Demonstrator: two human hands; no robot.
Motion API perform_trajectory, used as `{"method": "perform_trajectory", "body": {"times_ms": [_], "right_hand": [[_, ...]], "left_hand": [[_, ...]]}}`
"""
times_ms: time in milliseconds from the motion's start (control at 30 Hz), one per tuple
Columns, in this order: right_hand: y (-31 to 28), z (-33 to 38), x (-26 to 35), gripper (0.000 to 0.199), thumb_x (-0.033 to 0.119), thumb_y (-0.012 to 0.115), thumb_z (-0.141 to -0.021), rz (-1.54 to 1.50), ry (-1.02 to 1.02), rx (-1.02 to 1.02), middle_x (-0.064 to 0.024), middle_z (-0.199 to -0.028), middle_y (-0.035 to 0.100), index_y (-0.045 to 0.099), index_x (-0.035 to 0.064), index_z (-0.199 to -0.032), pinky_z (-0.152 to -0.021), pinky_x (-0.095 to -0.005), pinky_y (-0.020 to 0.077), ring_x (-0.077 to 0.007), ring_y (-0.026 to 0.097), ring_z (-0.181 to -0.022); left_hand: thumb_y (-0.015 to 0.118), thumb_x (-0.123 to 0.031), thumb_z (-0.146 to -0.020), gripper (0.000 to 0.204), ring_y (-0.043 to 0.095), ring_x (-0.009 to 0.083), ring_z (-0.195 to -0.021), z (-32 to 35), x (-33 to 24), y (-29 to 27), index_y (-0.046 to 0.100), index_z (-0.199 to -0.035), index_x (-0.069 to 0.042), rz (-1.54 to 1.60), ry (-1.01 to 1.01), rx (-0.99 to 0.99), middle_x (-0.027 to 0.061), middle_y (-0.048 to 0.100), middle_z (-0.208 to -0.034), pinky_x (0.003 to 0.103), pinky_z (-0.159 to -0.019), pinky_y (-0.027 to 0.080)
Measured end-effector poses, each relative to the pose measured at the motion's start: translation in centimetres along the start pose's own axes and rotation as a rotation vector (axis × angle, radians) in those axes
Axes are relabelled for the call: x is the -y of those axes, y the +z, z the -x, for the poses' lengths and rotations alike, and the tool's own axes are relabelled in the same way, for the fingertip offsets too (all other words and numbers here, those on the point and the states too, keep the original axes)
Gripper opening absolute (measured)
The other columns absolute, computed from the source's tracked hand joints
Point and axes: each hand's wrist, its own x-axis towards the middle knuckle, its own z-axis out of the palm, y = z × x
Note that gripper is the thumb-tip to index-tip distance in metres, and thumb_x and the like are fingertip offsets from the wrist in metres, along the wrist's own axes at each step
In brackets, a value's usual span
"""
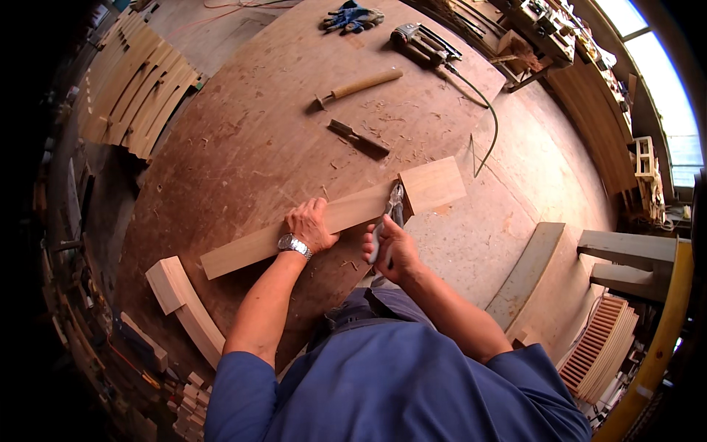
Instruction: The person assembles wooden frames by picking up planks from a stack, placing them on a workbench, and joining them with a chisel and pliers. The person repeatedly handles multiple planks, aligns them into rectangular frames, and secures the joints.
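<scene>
The right hand point(389, 250) is clenched around the grey handles of a pair of pliers point(392, 215), whose head meets the near edge of a long pale wooden board point(335, 217). The left hand point(309, 225), wearing a metal wristwatch point(294, 244), lies flat and unclenched on top of the board, grasping nothing; the pressing posture appears intended to keep the board from shifting while the pliers act on its edge. The board rests diagonally across the near part of a brown plywood worktop point(243, 140), its right end projecting past the worktop edge.

Left of the person, a curved pale wooden piece point(184, 302) sits at the worktop's near edge. Beyond the board lie a dark flat chisel point(359, 138), then a wooden-handled tool point(361, 85). At the far edge are a corded power tool point(423, 40) and blue work gloves point(352, 16), well apart from both hands. A stack of curved slats point(140, 81) stands at far left. No container with discernible contents is visible.
</scene>
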Motion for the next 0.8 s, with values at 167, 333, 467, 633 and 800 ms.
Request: {"method": "perform_trajectory", "body": {"times_ms": [167, 333, 467, 633, 800], "right_hand": [[-0.8, 3.9, 5.6, 0.048, 0.052, 0.052, -0.106, 0.236, 0.255, 0.031, -0.0062, -0.088, 0.058, 0.058, 0.0042, -0.106, -0.064, -0.0349, 0.0449, -0.0194, 0.053, -0.073], [-6.2, 6.9, 13.4, 0.050, 0.047, 0.056, -0.106, 0.707, 0.437, 0.143, -0.0101, -0.082, 0.065, 0.064, -0.0021, -0.110, -0.056, -0.0338, 0.0517, -0.0210, 0.063, -0.062], [-9.6, 11.2, 14.1, 0.042, 0.039, 0.073, -0.098, 1.440, 0.399, -0.076, -0.0098, -0.075, 0.070, 0.071, -0.0019, -0.093, -0.053, -0.0341, 0.0533, -0.0198, 0.067, -0.059], [-25.5, 11.1, 9.6, 0.043, 0.044, 0.077, -0.089, 1.715, 0.188, -0.371, -0.0085, -0.069, 0.070, 0.075, 0.0016, -0.084, -0.064, -0.0396, 0.0549, -0.0217, 0.068, -0.063], [-32.7, 14.1, 5.3, 0.030, 0.029, 0.074, -0.094, 1.173, 0.255, -0.648, -0.0126, -0.077, 0.075, 0.071, 0.0019, -0.081, -0.051, -0.0374, 0.0531, -0.0232, 0.072, -0.064]], "left_hand": [[0.085, -0.029, -0.059, 0.054, 0.069, 0.0371, -0.092, 0.3, 0.1, 0.0, 0.057, -0.101, -0.010, -0.010, 0.003, -0.015, 0.0124, 0.068, -0.099, 0.051, -0.079, 0.053], [0.085, -0.029, -0.058, 0.054, 0.069, 0.0365, -0.092, 0.1, -0.1, 0.3, 0.058, -0.101, -0.010, -0.006, 0.017, -0.017, 0.0122, 0.068, -0.099, 0.051, -0.079, 0.053], [0.085, -0.032, -0.058, 0.055, 0.069, 0.0373, -0.088, 0.2, -0.3, 0.1, 0.060, -0.102, -0.011, -0.013, 0.019, -0.014, 0.0124, 0.068, -0.097, 0.051, -0.076, 0.055], [0.086, -0.036, -0.059, 0.057, 0.073, 0.0383, -0.087, -0.1, -0.8, -1.7, 0.063, -0.106, -0.012, -0.022, -0.055, 0.043, 0.0141, 0.072, -0.096, 0.050, -0.074, 0.059], [0.089, -0.039, -0.061, 0.061, 0.073, 0.0407, -0.091, -2.9, -3.9, -5.2, 0.062, -0.107, -0.010, 0.025, -0.226, -0.006, 0.0169, 0.075, -0.099, 0.052, -0.078, 0.059]]}}
